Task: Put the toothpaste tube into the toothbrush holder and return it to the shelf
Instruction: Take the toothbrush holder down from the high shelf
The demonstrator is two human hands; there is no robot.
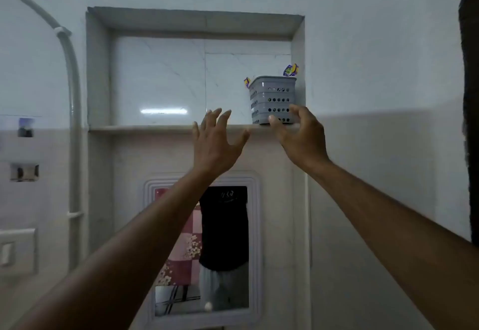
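A recessed wall niche (pixel 160 76) is seen above a framed mirror (pixel 202 246), and its shelf (pixel 140 128) runs along the bottom edge. At the right end of the shelf, against the niche's side wall, the grey perforated toothbrush holder (pixel 272 99) is stood upright. The toothpaste tube (pixel 291 70) is seen poking from its far right corner, and another coloured item (pixel 247 81) at its left rim. The right hand (pixel 300 135) is raised at the holder's base, its grip spread, fingertips (pixel 271 118) at the lower front. The left hand (pixel 216 143) is held beside it, fingers splayed, apart from the holder.
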